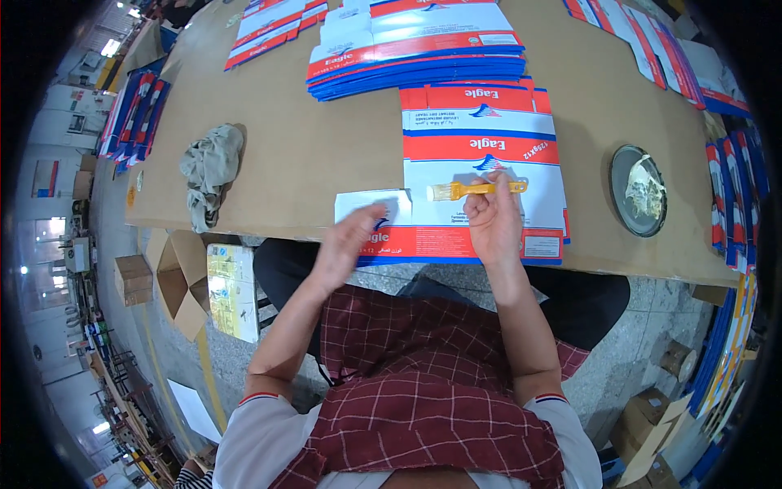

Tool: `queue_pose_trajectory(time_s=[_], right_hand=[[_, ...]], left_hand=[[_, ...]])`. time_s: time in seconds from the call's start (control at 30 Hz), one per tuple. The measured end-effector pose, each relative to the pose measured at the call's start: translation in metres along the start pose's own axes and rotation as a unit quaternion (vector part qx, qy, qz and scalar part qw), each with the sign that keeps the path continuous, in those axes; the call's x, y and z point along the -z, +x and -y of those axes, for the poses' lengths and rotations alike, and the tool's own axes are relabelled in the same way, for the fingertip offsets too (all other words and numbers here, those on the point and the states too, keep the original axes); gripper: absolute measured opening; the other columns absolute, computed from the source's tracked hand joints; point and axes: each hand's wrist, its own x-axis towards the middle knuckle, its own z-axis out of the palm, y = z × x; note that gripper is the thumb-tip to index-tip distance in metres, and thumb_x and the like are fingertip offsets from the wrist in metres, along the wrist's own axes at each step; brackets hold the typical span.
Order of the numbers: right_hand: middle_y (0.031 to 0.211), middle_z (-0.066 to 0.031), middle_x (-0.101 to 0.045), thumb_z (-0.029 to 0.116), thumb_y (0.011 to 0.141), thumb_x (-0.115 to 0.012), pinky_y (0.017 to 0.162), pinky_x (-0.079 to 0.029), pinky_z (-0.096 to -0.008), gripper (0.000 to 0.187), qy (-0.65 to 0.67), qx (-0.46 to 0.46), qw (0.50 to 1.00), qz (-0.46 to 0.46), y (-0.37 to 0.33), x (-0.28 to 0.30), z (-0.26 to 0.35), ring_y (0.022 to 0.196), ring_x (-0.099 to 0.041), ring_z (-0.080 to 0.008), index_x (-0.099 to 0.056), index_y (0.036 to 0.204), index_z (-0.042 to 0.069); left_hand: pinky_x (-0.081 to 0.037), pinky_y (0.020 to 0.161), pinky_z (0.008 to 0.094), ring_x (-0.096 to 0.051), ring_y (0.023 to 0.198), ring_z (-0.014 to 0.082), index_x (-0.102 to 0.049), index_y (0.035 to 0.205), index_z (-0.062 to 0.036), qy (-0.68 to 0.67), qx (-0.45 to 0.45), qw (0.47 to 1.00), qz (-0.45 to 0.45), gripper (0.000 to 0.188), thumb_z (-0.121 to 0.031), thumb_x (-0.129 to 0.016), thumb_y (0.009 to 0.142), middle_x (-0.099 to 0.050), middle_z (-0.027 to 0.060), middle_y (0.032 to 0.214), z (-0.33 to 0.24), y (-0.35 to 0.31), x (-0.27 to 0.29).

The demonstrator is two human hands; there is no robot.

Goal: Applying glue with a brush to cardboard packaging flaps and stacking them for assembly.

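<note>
A flat printed carton (481,183) in white, red and blue lies at the table's front edge before me. My right hand (495,218) is closed around the yellow handle of a paintbrush (472,191), held over the carton's middle with its pale bristles pointing left. My left hand (350,244) hovers at the carton's left flap (371,201), its fingers loosely stretched out with nothing visible in them. Whether it touches the flap I cannot tell. To the right sits a round dark dish (626,213) holding whitish paste (646,191).
A thick stack of flat cartons (419,41) stands behind the carton, with more cartons (269,31) at the far left and others (635,41) at the far right. A crumpled grey cloth (213,167) lies on the left of the table (281,163). Open boxes (181,273) stand on the floor.
</note>
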Motion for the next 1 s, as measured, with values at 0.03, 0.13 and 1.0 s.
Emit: queue_pose_trajectory(time_s=[0.03,0.13,1.0], right_hand=[[0.085,-0.0083,-0.060,0.030,0.092,-0.048,0.060,-0.047,-0.0253,0.020,0.005,-0.003,1.000,0.011,-0.001,-0.003,-0.001,0.065,-0.058,-0.0127,-0.050,0.096,0.010],[0.084,-0.0044,-0.057,0.029,0.089,-0.053,0.056,-0.038,-0.0206,0.019,-0.013,-0.023,0.998,-0.065,-0.004,-0.005,0.006,0.064,-0.046,-0.0087,-0.052,0.096,0.012],[0.083,-0.0015,-0.056,0.029,0.090,-0.052,0.060,-0.041,-0.0189,0.017,-0.042,-0.009,0.998,-0.042,-0.013,-0.008,0.009,0.071,-0.051,-0.0067,-0.051,0.095,0.013]], left_hand=[[-0.033,0.099,0.0346,-0.049,0.111,0.0217,-0.052,0.116,0.0044,-0.092,-0.005,0.995,-0.035,0.045,-0.033,-0.042,0.093,-0.054,0.0134,0.116,0.007,0.002,0.018],[-0.036,0.095,0.0340,-0.051,0.108,0.0210,-0.050,0.117,0.0027,-0.343,-0.069,0.927,-0.138,0.045,-0.034,-0.042,0.093,-0.056,0.0107,0.112,0.020,0.016,0.075],[-0.021,0.096,0.0629,-0.022,0.130,0.0331,-0.043,0.126,-0.0142,0.367,0.166,0.762,-0.506,0.082,-0.055,-0.070,0.060,-0.033,0.0168,0.135,0.082,0.063,0.262]])
